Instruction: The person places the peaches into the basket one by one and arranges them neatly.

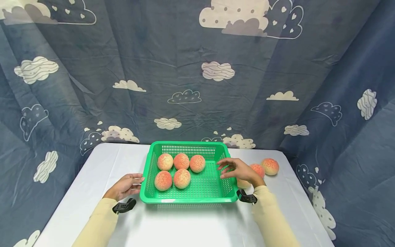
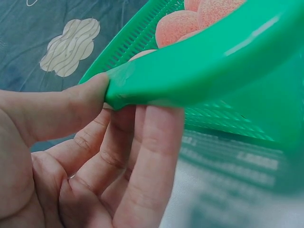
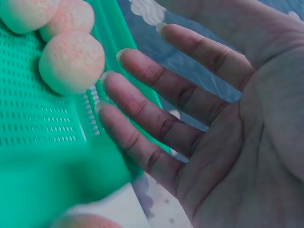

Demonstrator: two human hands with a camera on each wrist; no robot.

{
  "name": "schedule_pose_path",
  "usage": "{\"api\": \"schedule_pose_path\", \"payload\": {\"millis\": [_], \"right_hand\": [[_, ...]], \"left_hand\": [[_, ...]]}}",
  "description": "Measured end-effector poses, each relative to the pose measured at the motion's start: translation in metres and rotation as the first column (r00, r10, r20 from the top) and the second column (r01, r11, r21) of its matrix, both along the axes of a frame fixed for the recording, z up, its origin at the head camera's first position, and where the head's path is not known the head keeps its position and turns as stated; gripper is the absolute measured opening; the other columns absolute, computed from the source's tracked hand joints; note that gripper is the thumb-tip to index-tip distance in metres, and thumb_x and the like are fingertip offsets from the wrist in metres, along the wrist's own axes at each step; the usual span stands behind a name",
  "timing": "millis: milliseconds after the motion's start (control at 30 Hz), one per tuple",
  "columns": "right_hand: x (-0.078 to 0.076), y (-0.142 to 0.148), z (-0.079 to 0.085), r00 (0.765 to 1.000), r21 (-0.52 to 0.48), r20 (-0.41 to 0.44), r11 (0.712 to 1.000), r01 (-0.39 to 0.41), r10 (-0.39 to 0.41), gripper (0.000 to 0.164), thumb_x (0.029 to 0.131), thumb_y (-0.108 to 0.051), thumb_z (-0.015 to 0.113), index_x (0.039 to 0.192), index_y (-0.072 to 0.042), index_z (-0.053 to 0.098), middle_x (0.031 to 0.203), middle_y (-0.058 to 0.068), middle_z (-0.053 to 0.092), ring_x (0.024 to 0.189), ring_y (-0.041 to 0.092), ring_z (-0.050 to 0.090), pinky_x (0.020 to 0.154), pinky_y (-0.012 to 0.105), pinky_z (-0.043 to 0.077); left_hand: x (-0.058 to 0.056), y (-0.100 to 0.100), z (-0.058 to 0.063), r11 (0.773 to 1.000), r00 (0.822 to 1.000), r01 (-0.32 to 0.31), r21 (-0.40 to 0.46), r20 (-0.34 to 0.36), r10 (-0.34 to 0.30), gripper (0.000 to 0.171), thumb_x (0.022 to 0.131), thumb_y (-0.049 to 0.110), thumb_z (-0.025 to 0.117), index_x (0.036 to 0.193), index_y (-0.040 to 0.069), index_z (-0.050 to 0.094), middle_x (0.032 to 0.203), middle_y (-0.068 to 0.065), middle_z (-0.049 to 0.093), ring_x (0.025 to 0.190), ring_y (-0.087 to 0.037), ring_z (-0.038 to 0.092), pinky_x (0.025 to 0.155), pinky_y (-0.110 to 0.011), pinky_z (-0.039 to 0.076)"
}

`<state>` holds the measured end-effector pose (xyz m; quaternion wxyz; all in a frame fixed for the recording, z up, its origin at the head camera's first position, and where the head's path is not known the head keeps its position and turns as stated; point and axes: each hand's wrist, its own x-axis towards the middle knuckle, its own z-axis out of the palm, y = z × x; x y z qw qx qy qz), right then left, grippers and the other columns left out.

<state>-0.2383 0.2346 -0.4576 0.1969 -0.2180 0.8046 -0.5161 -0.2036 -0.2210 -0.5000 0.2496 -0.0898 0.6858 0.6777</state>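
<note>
A green plastic basket (image 1: 191, 200) stands on the table with several peaches (image 1: 182, 178) grouped in its left and middle part. At its left end, my left hand (image 1: 126, 187) pinches the rim; the left wrist view has the thumb (image 2: 90, 97) against the rim's edge and the fingers beneath it. My right hand (image 1: 237, 168) hovers over the basket's right side, holding nothing. In the right wrist view its fingers (image 3: 142, 102) are spread and extended, and a peach (image 3: 72, 62) inside the basket lies beyond the fingertips.
Right of the basket lie three more peaches: one at the far right (image 1: 270, 166), one beside it (image 1: 258, 169), and a pale one (image 1: 243, 184) partly hidden by my right hand. A white cloth covers the table (image 1: 185, 226). Behind it hangs a dark cloud-print curtain (image 1: 172, 79).
</note>
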Motion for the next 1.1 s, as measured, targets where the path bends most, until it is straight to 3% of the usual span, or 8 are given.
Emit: {"api": "schedule_pose_path", "payload": {"millis": [400,700,967,1100], "right_hand": [[0.012,0.044,-0.009,0.985,-0.06,-0.012,0.983,0.174,-0.175,0.055,0.085,-0.007,0.074,0.131,0.01,0.049,0.12,0.033,0.055,0.104,0.041,0.06,0.08,0.031,0.056],[0.024,0.068,-0.024,0.941,-0.088,-0.015,0.938,0.336,-0.339,0.054,0.084,-0.011,0.075,0.13,0.005,0.051,0.128,0.029,0.053,0.113,0.049,0.054,0.082,0.031,0.055],[0.026,0.076,-0.04,0.891,-0.039,-0.039,0.891,0.452,-0.453,0.059,0.082,-0.013,0.078,0.131,0.005,0.052,0.132,0.026,0.052,0.119,0.044,0.051,0.089,0.032,0.051],[0.025,0.073,-0.047,0.877,-0.031,-0.05,0.879,0.477,-0.477,0.06,0.082,-0.01,0.078,0.132,0.006,0.051,0.136,0.026,0.047,0.124,0.044,0.046,0.099,0.043,0.046]], "left_hand": [[0.001,0.001,0.002,1.0,1.0,-0.006,-0.004,0.005,0.006,0.039,0.099,0.01,0.054,0.129,-0.012,0.046,0.084,0.0,0.064,0.075,-0.012,0.061,0.068,-0.025,0.056],[0.002,0.001,0.002,1.0,1.0,-0.002,-0.016,0.009,0.002,0.043,0.098,0.012,0.055,0.132,-0.012,0.044,0.086,-0.001,0.064,0.076,-0.013,0.061,0.069,-0.026,0.056],[0.001,0.001,0.001,0.999,1.0,-0.02,-0.045,0.013,0.02,0.041,0.098,0.012,0.055,0.131,-0.011,0.045,0.089,-0.003,0.064,0.078,-0.015,0.06,0.069,-0.027,0.056],[0.001,0.0,0.002,0.999,1.0,-0.011,-0.037,0.009,0.011,0.042,0.098,0.012,0.056,0.131,-0.011,0.045,0.089,-0.002,0.064,0.077,-0.014,0.06,0.069,-0.027,0.056]]}}
